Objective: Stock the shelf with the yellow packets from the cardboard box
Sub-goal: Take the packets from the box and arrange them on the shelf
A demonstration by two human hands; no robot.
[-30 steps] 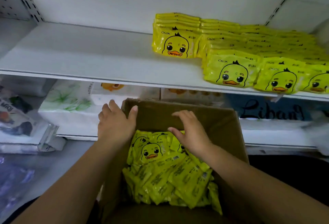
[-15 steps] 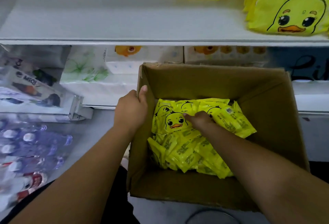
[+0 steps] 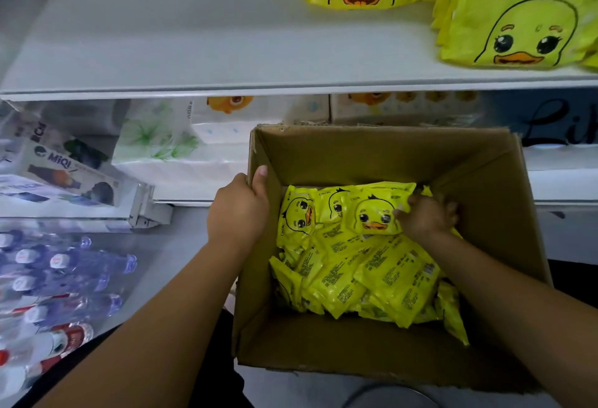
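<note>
The left wall of the cardboard box (image 3: 382,148) is gripped at its top edge by the left hand (image 3: 238,210), with the thumb hooked over the rim to the inside and the other fingers wrapped around the outside. The right hand (image 3: 427,216) is seen inside the box, slightly blurred, its fingers curled around the right end of the top packet (image 3: 372,210), which is turned with its printed duck face upward. This packet is lain on a loose heap of yellow packets (image 3: 372,275) by which the far and middle part of the box floor is covered; some are shown face up against the far left corner, while most are turned with the printed text side up. The near strip of the box floor is left bare. Both forearms are reached in from the bottom edge of the view, and part of the heap on the right is hidden by the right forearm. Above the box, a white shelf (image 3: 194,35) is seen, on whose right part stacks of larger duck packs (image 3: 517,25) are set, reaching out of view at the top and right. Below that shelf, just behind the box, white tissue packs (image 3: 155,148) are stored. Further left, printed cartons (image 3: 64,174) are laid, and wrapped water bottles (image 3: 64,271) are lain beside the left forearm.
</note>
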